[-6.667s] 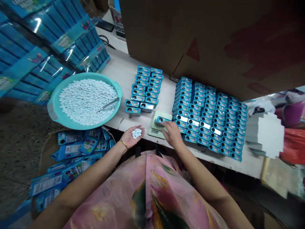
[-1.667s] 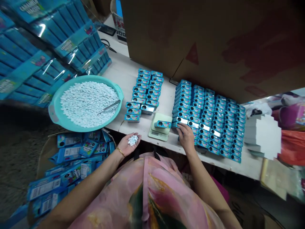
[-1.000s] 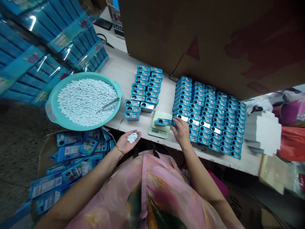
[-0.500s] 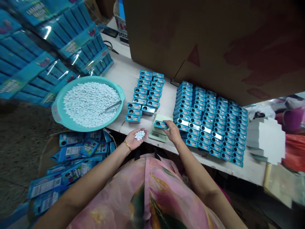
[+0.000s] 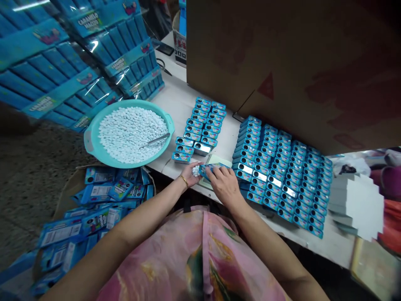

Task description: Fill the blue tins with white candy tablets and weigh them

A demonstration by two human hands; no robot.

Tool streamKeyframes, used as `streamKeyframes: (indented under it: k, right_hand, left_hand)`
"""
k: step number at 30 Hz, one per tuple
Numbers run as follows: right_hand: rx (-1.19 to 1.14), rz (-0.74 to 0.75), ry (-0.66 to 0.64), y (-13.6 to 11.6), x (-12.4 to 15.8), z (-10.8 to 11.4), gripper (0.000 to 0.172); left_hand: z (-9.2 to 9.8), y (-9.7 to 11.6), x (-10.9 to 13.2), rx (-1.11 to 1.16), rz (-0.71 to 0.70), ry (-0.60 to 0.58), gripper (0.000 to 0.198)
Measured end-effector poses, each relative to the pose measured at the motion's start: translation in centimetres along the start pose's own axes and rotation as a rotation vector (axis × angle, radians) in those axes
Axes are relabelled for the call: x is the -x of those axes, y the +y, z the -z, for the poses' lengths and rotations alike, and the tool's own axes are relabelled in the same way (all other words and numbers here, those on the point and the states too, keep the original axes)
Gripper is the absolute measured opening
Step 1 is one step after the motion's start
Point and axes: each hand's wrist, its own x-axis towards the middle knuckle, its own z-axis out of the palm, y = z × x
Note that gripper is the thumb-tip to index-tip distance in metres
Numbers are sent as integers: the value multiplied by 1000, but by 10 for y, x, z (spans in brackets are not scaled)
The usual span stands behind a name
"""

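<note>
**Grip.** The right hand [image 5: 224,186] closes a narrow grip on a small blue tin [image 5: 210,168], fingers along its upper side. The tin is held lengthwise, just off the near edge of the tabletop [image 5: 181,102]. The left hand [image 5: 190,172] is cupped, its grip curled loosely around a small heap of white tablets [image 5: 196,170]. The tin's left end meets this palm, so hands, tin and tablets touch at one point.

**Step in hand (judgement).** The tin is brought to the palmful, apparently so that tablets can pass between palm and tin. Whether the tin's opening faces the tablets cannot be told.

**What further handling calls for (judgement).** The cupped palm must stay level so that no tablets roll off the tabletop edge. The right grip must keep the tin steady against it.

**Immediate surroundings.** A pale green scale [image 5: 216,159] lies just behind the tin, its platform bare and partly hidden by the hands. To its left, a short double row of tins [image 5: 203,123] runs away from the person. To its right, a large block of tins [image 5: 282,167] stands in close rows.

**Farther out.**
- A teal basin [image 5: 90,144] at the left end of the tabletop is filled with the same tablets, and a metal scoop [image 5: 156,140] rests in it.
- Shrink-wrapped packs [image 5: 78,62] are stacked behind the basin.
- Blue cartons [image 5: 103,196] lie jumbled in a box on the floor.
- A brown cardboard box [image 5: 282,62] overhangs the far side of the tabletop.
- A stack of white card [image 5: 357,196] sits at the right.
</note>
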Motion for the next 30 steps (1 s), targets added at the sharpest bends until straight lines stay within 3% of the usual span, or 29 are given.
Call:
streamKeyframes:
  k: [5, 11, 17, 24, 30]
  right_hand:
    - [21, -47, -22, 6, 6, -9, 35]
    - [-1, -28, -2, 3, 9, -1, 39]
    - [-85, -127, -6, 11, 14, -10, 43]
    - [-512, -426, 201, 38, 26, -55, 34]
    - [-740, -555, 292, 48, 32, -99, 33]
  left_hand:
    - [3, -1, -3, -14, -16, 6, 14]
    - [3, -2, -5, -9, 17, -12, 14]
    - [6, 1, -7, -10, 5, -10, 13]
    - [17, 9, -1, 37, -15, 32, 13]
    - [26, 16, 6, 44, -44, 91, 14]
